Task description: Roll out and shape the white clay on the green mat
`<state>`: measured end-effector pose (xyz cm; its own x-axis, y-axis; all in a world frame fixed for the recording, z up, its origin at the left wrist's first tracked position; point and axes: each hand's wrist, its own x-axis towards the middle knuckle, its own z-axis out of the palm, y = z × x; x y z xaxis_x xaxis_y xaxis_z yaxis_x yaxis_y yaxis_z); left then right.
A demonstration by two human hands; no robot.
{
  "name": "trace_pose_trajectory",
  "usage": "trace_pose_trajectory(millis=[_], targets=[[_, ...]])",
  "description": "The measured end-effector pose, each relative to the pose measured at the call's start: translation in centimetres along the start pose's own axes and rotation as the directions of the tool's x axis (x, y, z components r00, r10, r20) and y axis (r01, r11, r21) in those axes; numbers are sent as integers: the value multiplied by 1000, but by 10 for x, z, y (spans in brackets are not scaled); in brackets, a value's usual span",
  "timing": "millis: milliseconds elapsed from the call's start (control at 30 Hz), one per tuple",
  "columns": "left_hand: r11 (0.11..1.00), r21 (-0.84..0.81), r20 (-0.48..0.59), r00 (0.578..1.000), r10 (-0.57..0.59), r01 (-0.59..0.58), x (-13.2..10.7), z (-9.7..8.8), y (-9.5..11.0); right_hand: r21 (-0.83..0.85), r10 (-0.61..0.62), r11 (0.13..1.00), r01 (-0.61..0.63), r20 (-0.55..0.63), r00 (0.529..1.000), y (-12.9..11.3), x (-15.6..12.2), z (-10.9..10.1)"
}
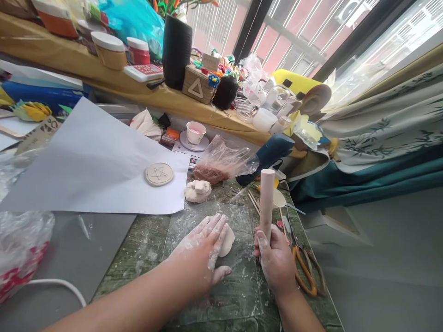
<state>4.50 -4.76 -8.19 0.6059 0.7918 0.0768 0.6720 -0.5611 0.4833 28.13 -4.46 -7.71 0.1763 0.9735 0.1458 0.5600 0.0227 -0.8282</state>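
My left hand [204,244], dusted with white powder, lies flat with its fingers stretched over a flattened piece of pale clay [227,240]. Most of that piece is hidden under the palm and fingers. Beneath it is a clear plastic sheet [238,290] smeared with powder. My right hand [277,258] grips the lower end of a pale wooden rolling pin [266,198], which stands nearly upright, to the right of the sheet. A lump of pale clay [197,191] sits just beyond the sheet. A round clay disc [159,174] with a star scored in it rests on white paper [104,184].
Scissors [304,272] with orange-brown handles lie by the table's right edge, near thin sticks [254,201]. Behind are a plastic bag of brown clay [221,166] and a paper cup [195,132]. Jars [109,50] and ornaments crowd the windowsill.
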Motion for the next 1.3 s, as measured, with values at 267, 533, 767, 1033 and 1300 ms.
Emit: trace_pose_trajectory(millis=[267, 533, 767, 1033, 1300], targets=[[995, 97, -26, 1000, 18, -16, 7, -17, -2, -213, -259, 943, 256, 12, 966, -14, -2, 4], [986, 162, 69, 997, 38, -49, 44, -4, 13, -17, -192, 981, 191, -106, 976, -1, 7, -3], [982, 183, 108, 994, 29, -49, 45, -6, 13, 165, -194, 965, 204, -74, 978, 1, 9, -4], [991, -130, -628, 771, -101, 24, 3, -58, 6, -73, -399, 908, 412, 146, 905, 1, 10, -12], [966, 256, -172, 985, 24, 22, 10, -75, -8, -331, -415, 664, 671, 584, 698, -23, 31, 2]])
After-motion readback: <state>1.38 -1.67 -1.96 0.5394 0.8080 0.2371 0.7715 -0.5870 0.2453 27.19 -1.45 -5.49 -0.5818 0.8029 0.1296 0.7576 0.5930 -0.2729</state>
